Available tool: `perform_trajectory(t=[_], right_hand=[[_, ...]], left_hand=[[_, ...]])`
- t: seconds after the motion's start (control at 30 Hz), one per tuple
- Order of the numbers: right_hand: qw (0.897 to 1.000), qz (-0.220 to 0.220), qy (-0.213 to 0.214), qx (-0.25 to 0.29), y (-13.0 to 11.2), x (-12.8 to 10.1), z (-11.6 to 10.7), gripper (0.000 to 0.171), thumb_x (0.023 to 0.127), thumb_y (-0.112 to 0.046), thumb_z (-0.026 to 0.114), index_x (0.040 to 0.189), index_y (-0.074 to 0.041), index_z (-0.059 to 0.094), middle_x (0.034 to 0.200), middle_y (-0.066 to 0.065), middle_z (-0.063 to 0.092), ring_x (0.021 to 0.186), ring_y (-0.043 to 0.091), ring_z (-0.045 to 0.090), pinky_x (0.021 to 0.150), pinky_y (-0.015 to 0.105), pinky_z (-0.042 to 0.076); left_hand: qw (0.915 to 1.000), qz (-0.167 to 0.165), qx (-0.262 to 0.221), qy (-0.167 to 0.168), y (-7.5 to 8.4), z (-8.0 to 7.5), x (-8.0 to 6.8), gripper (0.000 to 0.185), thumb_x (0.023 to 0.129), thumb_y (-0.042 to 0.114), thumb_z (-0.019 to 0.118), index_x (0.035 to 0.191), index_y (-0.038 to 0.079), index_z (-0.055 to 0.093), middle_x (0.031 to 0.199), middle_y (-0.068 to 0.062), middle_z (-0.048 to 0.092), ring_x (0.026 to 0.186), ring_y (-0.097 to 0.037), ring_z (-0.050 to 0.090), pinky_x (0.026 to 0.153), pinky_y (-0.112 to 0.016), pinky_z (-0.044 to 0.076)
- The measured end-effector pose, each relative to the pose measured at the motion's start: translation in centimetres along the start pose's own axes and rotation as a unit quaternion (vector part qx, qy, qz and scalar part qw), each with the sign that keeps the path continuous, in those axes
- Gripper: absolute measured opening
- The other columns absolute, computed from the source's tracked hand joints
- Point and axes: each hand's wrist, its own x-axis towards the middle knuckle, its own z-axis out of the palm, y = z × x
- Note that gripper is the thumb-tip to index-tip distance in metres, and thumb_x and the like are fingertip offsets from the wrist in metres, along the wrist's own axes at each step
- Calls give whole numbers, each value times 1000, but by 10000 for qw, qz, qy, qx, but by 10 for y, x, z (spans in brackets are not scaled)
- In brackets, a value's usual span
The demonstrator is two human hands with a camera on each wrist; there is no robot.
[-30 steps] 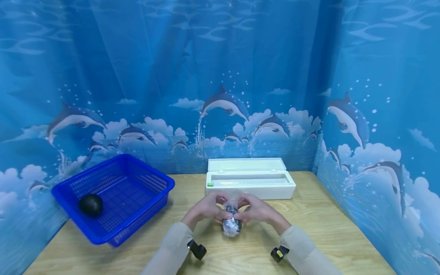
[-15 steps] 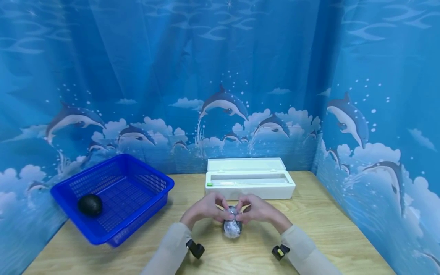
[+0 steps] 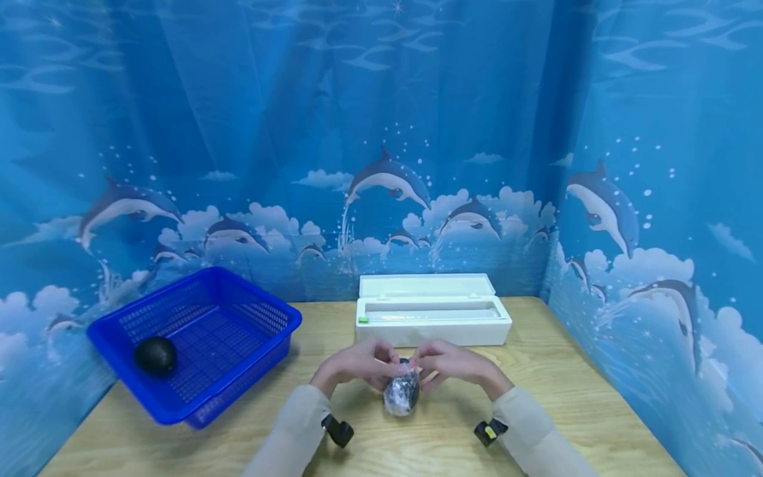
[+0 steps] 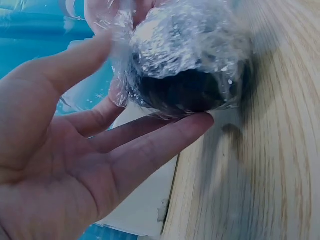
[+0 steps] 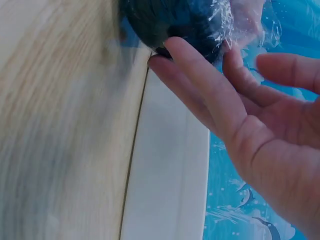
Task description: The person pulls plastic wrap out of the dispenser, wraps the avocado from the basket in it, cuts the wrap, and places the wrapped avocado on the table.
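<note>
A dark avocado (image 3: 401, 395), partly covered in crinkled cling film (image 4: 185, 37), stands between both hands just above or on the table. My left hand (image 3: 359, 364) holds it from the left, thumb and index finger on the bunched film and other fingers under its side. On the right side, my right hand (image 3: 457, 364) touches the avocado with extended fingers (image 5: 200, 75); its thumb (image 5: 290, 70) stands apart from them. The right wrist view shows loose film sticking out past the dark skin. Contact at the far side is partly hidden.
Behind the hands stands an opened white cling film box (image 3: 435, 333) with a roll inside and a green slider (image 3: 363, 320). To the left, a blue plastic basket (image 3: 238, 371) contains another dark avocado (image 3: 155, 356). A dolphin-print curtain (image 3: 286, 165) surrounds the wooden table (image 3: 453, 444).
The fingertips have drawn slightly apart at the avocado's top, and the right thumb has parted from the fingers. The wrapped avocado has tilted a little. Basket and box have stayed put.
</note>
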Motion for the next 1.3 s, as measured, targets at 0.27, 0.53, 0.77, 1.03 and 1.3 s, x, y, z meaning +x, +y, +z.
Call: perform_trajectory(t=[0.27,0.53,0.77,1.03,1.3], right_hand=[[9976,-77,488,-477,6,6,9,16,94,-16,75,99,-2,69,100,8,72,82,17,72,75,39,65],[9967,7,627,-507,4,6,14,21,86,-8,82,95,-1,65,100,8,70,82,17,74,73,37,64],[9965,8,600,-581,3,5,14,22,87,-10,81,96,-2,63,103,8,70,84,17,73,73,34,64],[9972,-61,518,-541,4,4,13,23,88,-10,81,98,-2,62,106,8,71,86,19,74,73,33,64],[9980,-154,405,-467,4,3,12,22,88,-7,80,100,-1,62,109,10,72,91,22,74,75,32,64]], left_hand=[[9999,-50,139,-6,-2,1,-1,20,90,16,80,99,5,65,98,-5,73,85,-18,70,67,-35,65],[9997,-212,12,-86,-1,0,-1,26,85,6,82,103,3,64,103,-9,72,87,-20,71,70,-35,65],[9995,-277,126,-79,2,2,-4,23,92,16,79,104,4,63,100,-9,72,87,-20,71,69,-37,66],[9998,-161,-65,-93,2,4,-6,19,97,11,71,108,0,60,101,-13,71,85,-20,72,72,-40,66],[9995,-230,-169,-93,0,2,-5,17,96,9,72,106,0,61,103,-12,70,86,-21,73,72,-39,66]])
